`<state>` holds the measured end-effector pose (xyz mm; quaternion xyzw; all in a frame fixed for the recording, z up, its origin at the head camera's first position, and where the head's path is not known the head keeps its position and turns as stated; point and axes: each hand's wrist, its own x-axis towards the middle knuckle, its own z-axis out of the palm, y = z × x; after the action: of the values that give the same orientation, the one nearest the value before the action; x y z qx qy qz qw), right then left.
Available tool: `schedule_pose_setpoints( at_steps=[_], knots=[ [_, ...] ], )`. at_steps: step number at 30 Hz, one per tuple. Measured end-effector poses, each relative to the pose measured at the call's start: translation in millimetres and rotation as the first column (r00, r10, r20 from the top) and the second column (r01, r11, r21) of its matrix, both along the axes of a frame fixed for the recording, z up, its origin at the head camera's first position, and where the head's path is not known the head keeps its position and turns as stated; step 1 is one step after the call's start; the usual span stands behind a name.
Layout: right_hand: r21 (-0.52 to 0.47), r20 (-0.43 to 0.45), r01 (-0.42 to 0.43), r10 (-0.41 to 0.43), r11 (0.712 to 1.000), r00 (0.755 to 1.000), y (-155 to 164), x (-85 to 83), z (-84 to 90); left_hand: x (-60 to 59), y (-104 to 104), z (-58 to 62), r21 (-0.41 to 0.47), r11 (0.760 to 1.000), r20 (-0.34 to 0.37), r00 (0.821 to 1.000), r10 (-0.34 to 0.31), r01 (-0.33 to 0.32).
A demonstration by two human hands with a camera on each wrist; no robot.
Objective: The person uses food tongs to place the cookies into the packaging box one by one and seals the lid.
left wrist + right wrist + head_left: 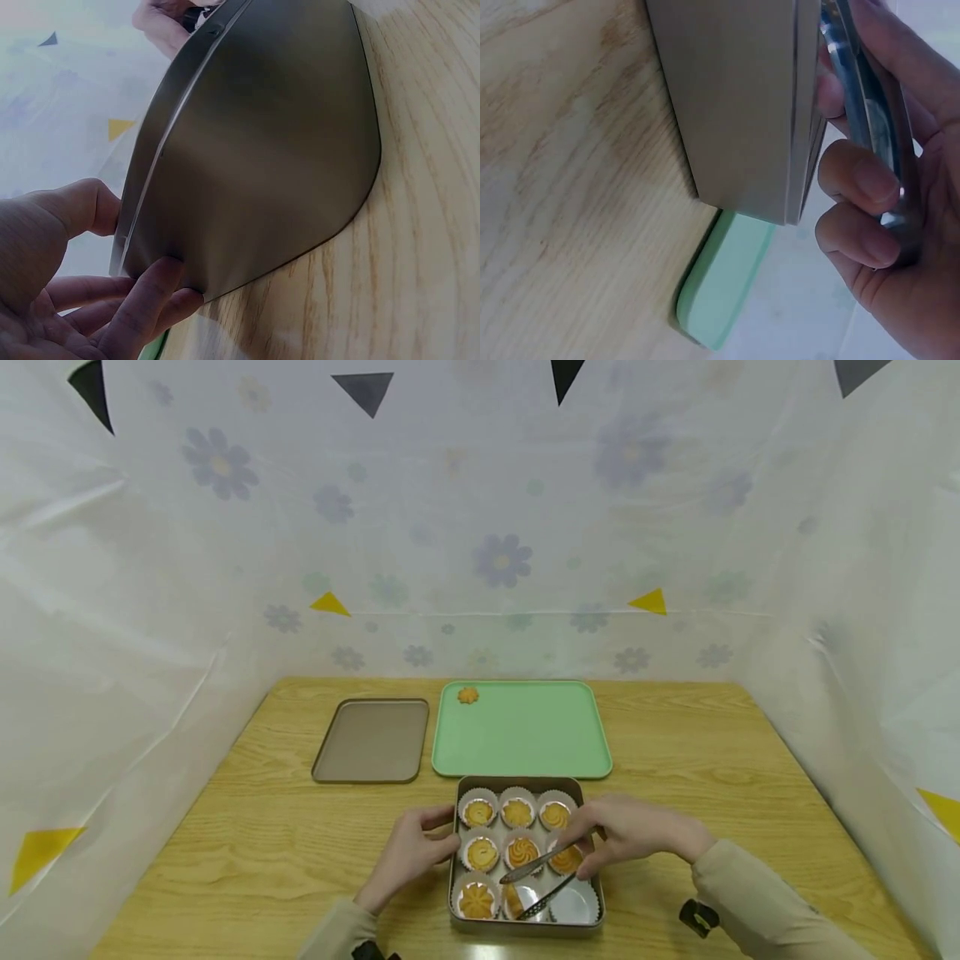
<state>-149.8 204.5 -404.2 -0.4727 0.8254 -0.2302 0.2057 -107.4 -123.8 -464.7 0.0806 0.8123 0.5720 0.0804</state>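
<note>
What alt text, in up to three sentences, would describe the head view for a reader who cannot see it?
A right hand holds metal tongs over a cookie tin of swirled cookies in paper cups, while the left hand steadies the tin's side. Behind it on the wooden table lie a green tray with one cookie and the tin's lid.

Staged tabletop booth: floral sheet walls (495, 527), wooden table (675, 752).
</note>
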Motion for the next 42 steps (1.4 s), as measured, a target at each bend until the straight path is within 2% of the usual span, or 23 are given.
schedule_pose_setpoints(
  at_steps=[8, 19, 25, 31, 42],
  knots=[
    [0.035, -0.064, 0.002, 0.0, 0.999, 0.998, -0.7, 2.5, 7.8, -0.7, 0.1, -0.2, -0.005, 1.0, -0.001, 1.0, 0.001, -0.001],
    [-0.001, -0.07, -0.045, 0.045, 0.999, 0.997, -5.9, 0.0, -1.4, 0.5, -0.5, -0.4, 0.008, 1.0, 0.005, 1.0, -0.005, 0.005],
    [0.001, -0.06, -0.022, 0.022, 1.0, 0.998, -4.2, 1.1, 2.4, -0.6, -0.5, -0.7, -0.001, 1.0, 0.02, 1.0, -0.001, 0.001],
    [0.022, -0.103, -0.011, 0.013, 1.0, 0.995, -0.8, 2.2, 10.8, -0.8, -0.6, -0.4, 0.014, 1.0, 0.021, 1.0, 0.004, -0.004],
    [0.082, -0.123, 0.009, 0.002, 0.997, 0.992, 1.0, 4.3, 16.1, -1.0, -0.3, -1.9, 0.017, 1.0, 0.025, 1.0, 0.001, -0.001]
  ],
)
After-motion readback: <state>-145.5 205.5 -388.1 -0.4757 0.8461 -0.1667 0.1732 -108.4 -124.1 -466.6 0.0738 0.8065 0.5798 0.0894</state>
